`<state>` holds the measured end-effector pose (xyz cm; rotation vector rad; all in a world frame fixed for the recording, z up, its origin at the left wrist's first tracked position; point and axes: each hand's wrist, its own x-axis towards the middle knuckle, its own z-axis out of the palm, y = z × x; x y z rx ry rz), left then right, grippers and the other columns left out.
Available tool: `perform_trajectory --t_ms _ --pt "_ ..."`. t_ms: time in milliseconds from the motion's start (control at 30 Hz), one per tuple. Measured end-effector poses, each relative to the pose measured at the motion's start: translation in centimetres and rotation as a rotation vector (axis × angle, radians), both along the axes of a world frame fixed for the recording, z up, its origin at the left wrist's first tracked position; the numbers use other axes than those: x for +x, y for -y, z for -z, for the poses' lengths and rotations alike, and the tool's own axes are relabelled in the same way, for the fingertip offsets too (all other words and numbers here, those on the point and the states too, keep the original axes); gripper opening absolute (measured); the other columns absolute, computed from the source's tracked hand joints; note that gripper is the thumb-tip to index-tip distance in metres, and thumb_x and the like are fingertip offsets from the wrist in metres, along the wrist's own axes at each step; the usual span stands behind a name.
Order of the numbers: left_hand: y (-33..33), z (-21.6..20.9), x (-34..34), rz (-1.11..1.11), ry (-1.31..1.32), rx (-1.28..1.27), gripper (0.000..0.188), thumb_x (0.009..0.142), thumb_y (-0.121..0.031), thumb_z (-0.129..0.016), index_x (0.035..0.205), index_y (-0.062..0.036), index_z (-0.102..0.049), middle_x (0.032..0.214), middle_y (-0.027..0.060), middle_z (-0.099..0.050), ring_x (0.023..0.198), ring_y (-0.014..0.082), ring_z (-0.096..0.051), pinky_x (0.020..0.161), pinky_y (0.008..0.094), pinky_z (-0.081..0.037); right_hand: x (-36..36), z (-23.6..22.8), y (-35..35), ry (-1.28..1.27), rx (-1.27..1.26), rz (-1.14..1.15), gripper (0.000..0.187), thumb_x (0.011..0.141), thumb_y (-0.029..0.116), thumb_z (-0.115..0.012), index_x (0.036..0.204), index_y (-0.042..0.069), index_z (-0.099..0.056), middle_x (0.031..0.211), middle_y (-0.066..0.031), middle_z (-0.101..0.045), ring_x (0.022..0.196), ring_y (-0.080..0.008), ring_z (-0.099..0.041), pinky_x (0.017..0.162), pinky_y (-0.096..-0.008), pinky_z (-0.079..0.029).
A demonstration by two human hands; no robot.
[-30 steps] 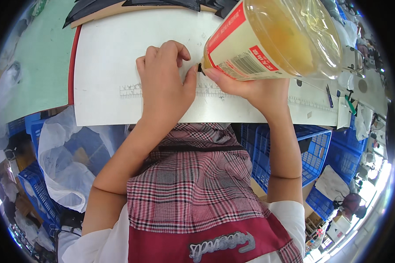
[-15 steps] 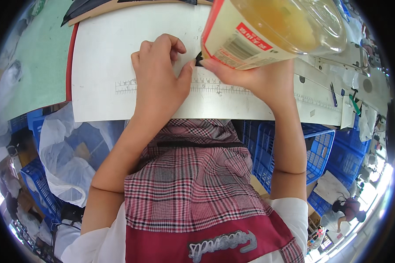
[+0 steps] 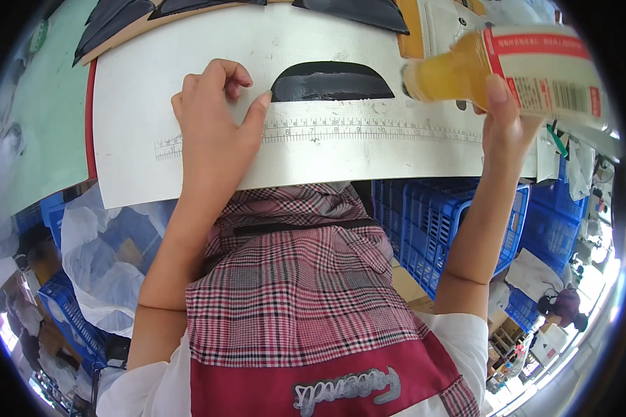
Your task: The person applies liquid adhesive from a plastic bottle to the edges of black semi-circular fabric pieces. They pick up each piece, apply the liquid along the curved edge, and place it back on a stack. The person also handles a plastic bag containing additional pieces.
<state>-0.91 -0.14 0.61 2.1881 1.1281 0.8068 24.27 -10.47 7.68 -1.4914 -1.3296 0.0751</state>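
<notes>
On the white work mat (image 3: 368,149) lies a flat black half-moon piece (image 3: 330,82), straight edge toward me, with a shiny greyish band across it. My left hand (image 3: 219,118) rests at its left corner, the thumb tip touching or almost touching it, fingers bent and apart from the thumb. In my right hand (image 3: 508,125) is a clear bottle (image 3: 542,69) of yellow liquid with a cream and red label. The bottle lies nearly sideways, its neck pointing left, close to the piece's right corner.
More black pieces (image 3: 351,14) lie along the mat's far edge, some on a tan board (image 3: 142,31). A ruler scale (image 3: 313,130) is printed on the mat. Below the table are blue crates (image 3: 431,229) and a plastic-lined bin (image 3: 111,264). Someone (image 3: 563,306) is far off at right.
The bottle has moved right and away from the camera, turning so its neck points left. The black piece, mostly hidden before, now shows whole. My left hand appears slightly further left.
</notes>
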Motion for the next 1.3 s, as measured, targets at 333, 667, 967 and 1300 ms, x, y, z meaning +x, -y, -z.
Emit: perform_trajectory --t_ms 333,667,967,1300 --pt "0.4 -0.8 0.3 -0.026 -0.011 -0.027 0.027 0.071 -0.006 -0.070 0.091 -0.0072 -0.052 0.081 0.0038 -0.050 0.082 0.0206 -0.045 0.081 0.0345 -0.030 -7.2 2.2 -7.0 -0.003 -0.131 -0.314 0.041 0.064 0.021 -0.084 0.093 -0.001 -0.064 0.085 -0.0070 -0.068 0.072 -0.0110 -0.064 0.064 -0.0250 -0.053" --pt "0.5 -0.5 0.3 -0.023 -0.008 -0.002 0.026 0.072 -0.005 -0.069 0.092 -0.0072 -0.052 0.081 0.0031 -0.051 0.083 0.0194 -0.046 0.084 0.0346 -0.029 -2.7 1.8 -2.9 0.202 -0.281 -0.071 0.042 0.064 0.020 -0.085 0.094 -0.001 -0.064 0.087 -0.0066 -0.067 0.076 -0.0126 -0.065 0.067 -0.0257 -0.053" --pt "0.3 -0.4 0.0 -0.017 -0.018 -0.013 0.024 0.074 -0.007 -0.067 0.093 -0.0076 -0.053 0.081 0.0021 -0.049 0.083 0.0187 -0.045 0.086 0.0336 -0.029 -1.1 0.7 -0.1 -0.027 -0.074 -0.108 0.040 0.070 0.016 -0.078 0.102 -0.002 -0.061 0.088 -0.0071 -0.065 0.076 -0.0148 -0.062 0.069 -0.0268 -0.052" --pt "0.3 -0.3 0.0 -0.013 -0.015 -0.006 0.023 0.074 -0.007 -0.067 0.092 -0.0078 -0.053 0.081 0.0023 -0.050 0.082 0.0186 -0.045 0.086 0.0328 -0.028 -3.2 2.5 -3.2 0.019 -0.327 -0.114 0.043 0.067 0.018 -0.083 0.099 -0.003 -0.062 0.090 -0.0070 -0.066 0.078 -0.0137 -0.063 0.070 -0.0266 -0.052"
